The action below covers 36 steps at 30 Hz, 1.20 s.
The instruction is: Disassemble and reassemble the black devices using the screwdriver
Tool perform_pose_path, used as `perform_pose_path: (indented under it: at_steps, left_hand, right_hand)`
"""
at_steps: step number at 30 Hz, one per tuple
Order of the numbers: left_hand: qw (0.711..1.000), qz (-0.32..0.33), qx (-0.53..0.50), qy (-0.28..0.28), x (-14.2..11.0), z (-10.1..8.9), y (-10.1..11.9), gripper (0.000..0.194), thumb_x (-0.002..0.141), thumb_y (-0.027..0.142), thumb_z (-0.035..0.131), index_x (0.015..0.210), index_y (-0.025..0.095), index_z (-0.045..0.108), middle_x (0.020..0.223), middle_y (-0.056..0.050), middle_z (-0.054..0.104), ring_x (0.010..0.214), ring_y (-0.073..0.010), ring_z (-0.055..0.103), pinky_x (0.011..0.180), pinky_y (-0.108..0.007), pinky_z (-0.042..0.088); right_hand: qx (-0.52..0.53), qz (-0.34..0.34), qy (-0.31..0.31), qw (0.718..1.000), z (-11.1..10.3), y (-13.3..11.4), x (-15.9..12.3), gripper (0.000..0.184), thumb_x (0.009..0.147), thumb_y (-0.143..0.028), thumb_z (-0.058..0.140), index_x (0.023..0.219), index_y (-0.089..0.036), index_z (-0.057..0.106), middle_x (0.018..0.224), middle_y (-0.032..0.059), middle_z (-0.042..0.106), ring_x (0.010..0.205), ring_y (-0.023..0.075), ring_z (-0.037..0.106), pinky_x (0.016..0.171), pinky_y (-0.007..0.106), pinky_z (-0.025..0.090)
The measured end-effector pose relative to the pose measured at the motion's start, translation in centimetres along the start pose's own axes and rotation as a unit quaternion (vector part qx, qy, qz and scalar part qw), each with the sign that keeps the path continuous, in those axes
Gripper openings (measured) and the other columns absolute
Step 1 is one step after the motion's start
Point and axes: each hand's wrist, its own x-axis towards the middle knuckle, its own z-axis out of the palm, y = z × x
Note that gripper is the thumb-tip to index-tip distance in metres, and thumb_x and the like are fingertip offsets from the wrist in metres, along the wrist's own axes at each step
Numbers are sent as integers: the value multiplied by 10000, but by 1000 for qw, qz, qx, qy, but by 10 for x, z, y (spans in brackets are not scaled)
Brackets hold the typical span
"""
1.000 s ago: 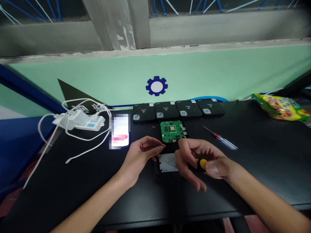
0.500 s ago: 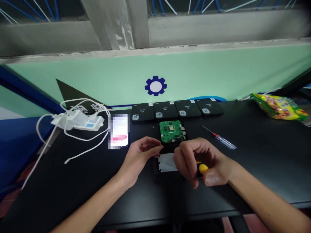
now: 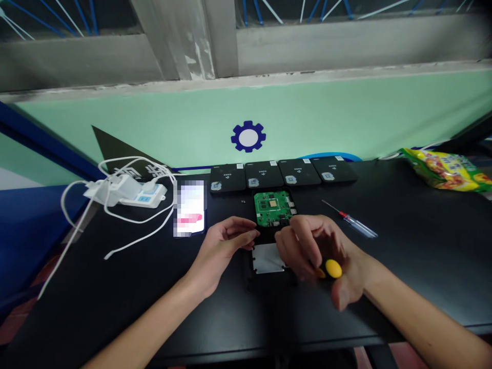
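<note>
A green circuit board (image 3: pixel 272 207) sits in an open black case. In front of it is a black cover with a silver metal plate (image 3: pixel 267 259). My left hand (image 3: pixel 226 238) is at their left side, thumb and fingertips drawn together beside the gap between them; what they pinch, if anything, is hidden. Over the right part of the cover, my right hand (image 3: pixel 321 251) curls round a screwdriver (image 3: pixel 333 268) with a yellow-and-black handle, seen end-on. Its shaft is hidden behind the fingers, and the thumb stands away from the handle.
Several closed black boxes (image 3: pixel 263 175) line the wall. A clear-handled screwdriver (image 3: pixel 357 224) lies right, tiny metal pieces (image 3: pixel 243 201) left of the board. A lit phone (image 3: pixel 191 207), a white power strip (image 3: pixel 148 196) with cables and a snack bag (image 3: pixel 448 169) are farther out.
My right hand has turned and its thumb has moved off the yellow-and-black handle, which shifted slightly right. My left hand stays in place. The whole view has shifted slightly.
</note>
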Motion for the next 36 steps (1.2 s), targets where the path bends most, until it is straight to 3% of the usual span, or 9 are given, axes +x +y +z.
perform_pose_path:
  at_steps: [8, 11, 13, 16, 18, 22, 26, 30, 36]
  left_hand:
    - [999, -6, 40, -32, -2, 0, 3, 296, 806, 313, 976, 1069, 220, 878, 992, -68, 818, 938, -219, 723, 809, -315, 534]
    - [999, -1, 42, -28, -3, 1, 5, 303, 782, 299, 992, 1047, 207, 880, 973, -70, 824, 916, -212, 733, 788, -301, 542]
    - [999, 0, 41, -25, -3, 2, 6, 339, 771, 296, 995, 1070, 200, 869, 959, -72, 831, 814, -188, 715, 684, -277, 525]
    - [998, -11, 61, -26, -4, 2, 8, 450, 780, 338, 991, 1179, 209, 827, 971, -83, 853, 607, -134, 600, 465, -231, 364]
    - [996, -12, 84, -25, -4, 3, 9, 506, 795, 367, 982, 1240, 217, 795, 987, -90, 865, 555, -124, 540, 409, -224, 279]
    - [991, 24, 132, -18, -6, 5, 9, 481, 819, 357, 955, 1246, 223, 779, 966, -78, 872, 509, -120, 466, 394, -230, 302]
    - [982, 71, 172, -20, -9, 6, 5, 445, 857, 317, 921, 1273, 258, 773, 955, -51, 866, 488, -108, 406, 416, -229, 344]
    - [982, 67, 176, -23, -10, 7, 3, 522, 863, 355, 921, 1341, 268, 732, 917, -34, 845, 514, -127, 460, 421, -225, 439]
    - [980, 73, 184, -21, -11, 8, 4, 541, 875, 352, 909, 1360, 251, 691, 938, -45, 848, 523, -125, 519, 449, -226, 493]
  right_hand:
    - [-96, -36, 46, 994, -7, -7, 1, 438, 648, -313, 1084, 884, -245, 721, 792, 4, 675, 696, 187, 566, 635, 327, 430]
    - [-157, -53, 49, 985, -9, -12, 2, 337, 742, -333, 1034, 895, -231, 751, 799, 21, 687, 702, 189, 571, 630, 325, 431]
    - [-224, -48, 70, 971, -6, -15, 2, 245, 842, -338, 964, 881, -217, 755, 803, 36, 696, 718, 196, 579, 650, 333, 436]
    - [-319, -17, 138, 937, 0, -17, 4, 215, 988, -344, 829, 852, -200, 744, 803, 51, 699, 738, 203, 589, 666, 336, 434]
    - [-346, -7, 172, 922, 2, -16, 5, 281, 1048, -373, 755, 834, -192, 742, 796, 55, 696, 741, 205, 598, 660, 333, 431]
    - [-342, -64, 218, 912, 0, -13, 6, 384, 1085, -425, 696, 780, -194, 731, 748, 51, 669, 716, 204, 588, 657, 340, 433]
    - [-293, -117, 267, 911, -2, -14, 7, 357, 1075, -437, 703, 796, -214, 718, 754, 41, 646, 665, 189, 545, 560, 318, 381]
    - [-249, -135, 276, 918, 0, -13, 8, 298, 1063, -389, 723, 822, -214, 712, 829, 40, 667, 607, 156, 514, 473, 283, 351]
    - [-264, -145, 278, 912, 2, -10, 9, 295, 1070, -368, 723, 826, -203, 711, 828, 44, 678, 599, 145, 517, 482, 273, 384]
